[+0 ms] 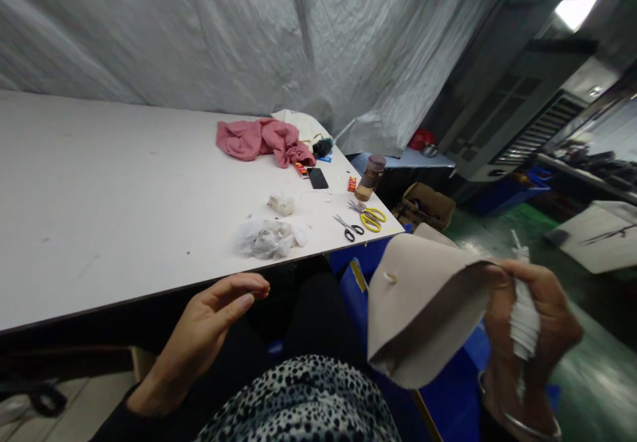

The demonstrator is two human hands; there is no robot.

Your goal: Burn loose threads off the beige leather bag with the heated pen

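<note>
My right hand point(535, 319) grips a beige leather-like bag piece point(423, 302) with a small metal stud on its flap, and a white tassel or strip runs through its fingers. My left hand point(209, 326) hovers over my lap just below the table's front edge, fingers loosely apart and holding nothing. My black trousers and spotted top fill the bottom of the view.
The white table point(99, 210) carries a pink cloth point(261, 140), a black phone point(317, 178), white scraps point(269, 237), black scissors point(349, 227), yellow scissors point(371, 216) and a brown jar point(371, 176). A blue bin point(448, 389) and a cardboard box point(425, 204) stand on the floor at right.
</note>
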